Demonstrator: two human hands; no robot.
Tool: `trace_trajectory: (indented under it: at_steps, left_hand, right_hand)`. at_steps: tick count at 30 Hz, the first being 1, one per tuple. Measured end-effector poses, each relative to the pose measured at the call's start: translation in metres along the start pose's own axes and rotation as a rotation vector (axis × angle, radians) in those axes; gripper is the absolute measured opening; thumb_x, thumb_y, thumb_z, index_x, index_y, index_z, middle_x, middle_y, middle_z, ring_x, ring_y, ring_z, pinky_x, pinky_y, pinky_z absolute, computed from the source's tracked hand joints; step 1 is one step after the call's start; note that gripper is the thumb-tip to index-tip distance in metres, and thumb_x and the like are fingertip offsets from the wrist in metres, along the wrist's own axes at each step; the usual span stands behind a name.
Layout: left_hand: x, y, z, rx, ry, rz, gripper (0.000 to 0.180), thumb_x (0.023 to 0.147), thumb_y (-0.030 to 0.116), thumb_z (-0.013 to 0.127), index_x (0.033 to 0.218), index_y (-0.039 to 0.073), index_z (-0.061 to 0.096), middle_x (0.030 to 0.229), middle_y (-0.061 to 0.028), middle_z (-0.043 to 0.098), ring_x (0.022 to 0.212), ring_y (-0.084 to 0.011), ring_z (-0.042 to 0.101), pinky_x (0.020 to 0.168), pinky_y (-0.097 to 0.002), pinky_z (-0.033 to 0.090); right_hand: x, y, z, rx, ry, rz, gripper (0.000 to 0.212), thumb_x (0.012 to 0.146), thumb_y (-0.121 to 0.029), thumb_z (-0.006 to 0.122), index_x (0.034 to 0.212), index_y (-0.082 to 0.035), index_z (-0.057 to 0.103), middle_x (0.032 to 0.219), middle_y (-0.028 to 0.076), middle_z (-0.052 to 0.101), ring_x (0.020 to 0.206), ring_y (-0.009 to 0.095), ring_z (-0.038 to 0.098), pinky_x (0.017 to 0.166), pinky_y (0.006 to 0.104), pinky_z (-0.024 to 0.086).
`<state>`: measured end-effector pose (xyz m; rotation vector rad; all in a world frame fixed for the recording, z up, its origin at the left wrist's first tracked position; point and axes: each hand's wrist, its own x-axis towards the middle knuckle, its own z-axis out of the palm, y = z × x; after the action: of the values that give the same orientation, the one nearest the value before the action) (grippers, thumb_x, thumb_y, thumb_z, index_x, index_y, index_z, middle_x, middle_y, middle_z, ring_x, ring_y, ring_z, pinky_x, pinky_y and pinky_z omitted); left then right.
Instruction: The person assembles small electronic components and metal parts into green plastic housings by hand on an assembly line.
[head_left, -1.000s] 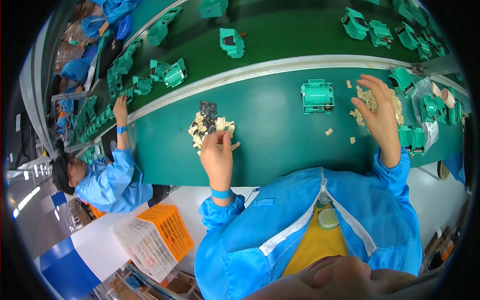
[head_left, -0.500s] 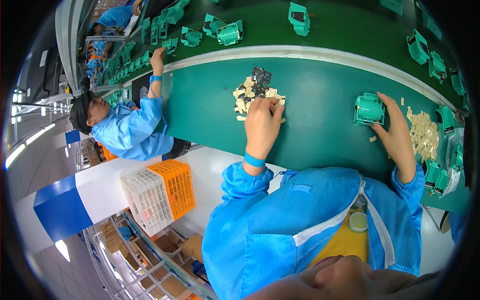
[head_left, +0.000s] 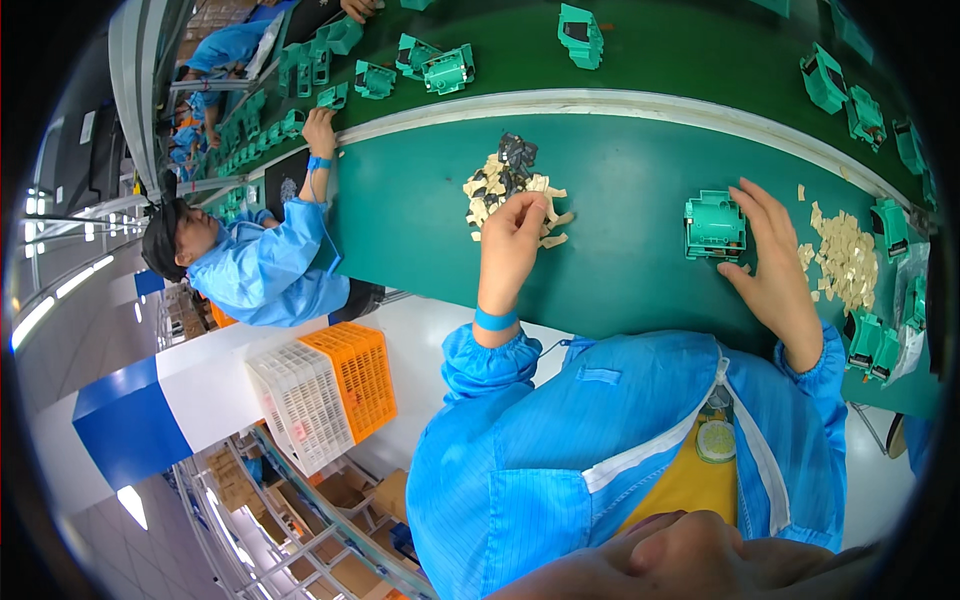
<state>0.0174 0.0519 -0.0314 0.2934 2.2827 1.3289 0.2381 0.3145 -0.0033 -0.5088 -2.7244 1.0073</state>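
Note:
My left hand [head_left: 514, 240] is over the near edge of a pile of small cream-coloured pieces [head_left: 480, 195], thumb and fingertips pinched together. Whatever lies between them is too small or hidden to make out. Dark, shiny pieces [head_left: 516, 152] are heaped at the far side of that pile. To the right, a green plastic housing [head_left: 714, 226] lies on the green work surface. Beside its right end is my right hand [head_left: 775, 265], open, with thumb and fingers apart around the corner; I cannot tell whether they touch it.
A second pile of cream pieces [head_left: 845, 262] lies at the right, by more green housings [head_left: 872, 345] and a clear plastic bag [head_left: 908, 345]. Beyond a pale rail [head_left: 600, 100], a dark green belt carries several housings [head_left: 580, 36]. Another person [head_left: 265, 255] works at the left.
My left fingers have closed into a pinch and drawn slightly back toward me. The housing near my right hand has shifted left, and that hand has loosened. Housings on the belt have moved left.

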Motion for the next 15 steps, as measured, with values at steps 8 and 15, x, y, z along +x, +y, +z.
trace_trajectory:
  at_steps: [8, 15]
  left_hand:
    - [0.001, 0.001, 0.006, -0.117, 0.021, 0.008, 0.018, 0.102, 0.014, 0.061, 0.112, -0.001, 0.064, 0.091, -0.0073, 0.073, 0.074, -0.0109, 0.066, 0.061, -0.023, 0.048]
    - [-0.002, 0.001, 0.015, -0.372, 0.106, -0.06, 0.021, 0.106, 0.021, 0.059, 0.115, 0.002, 0.058, 0.105, -0.0116, 0.075, 0.078, -0.0138, 0.071, 0.066, -0.0222, 0.05]
  right_hand:
    - [0.005, -0.014, -0.004, 0.425, 0.008, -0.064, 0.04, 0.083, -0.003, 0.074, 0.122, -0.004, 0.063, 0.129, 0.016, 0.062, 0.122, 0.035, 0.058, 0.103, 0.0407, 0.046]
    - [0.018, -0.045, 0.027, 0.586, -0.184, -0.249, 0.02, 0.089, -0.011, 0.071, 0.105, -0.001, 0.064, 0.11, 0.014, 0.066, 0.104, 0.034, 0.061, 0.092, 0.0419, 0.049]
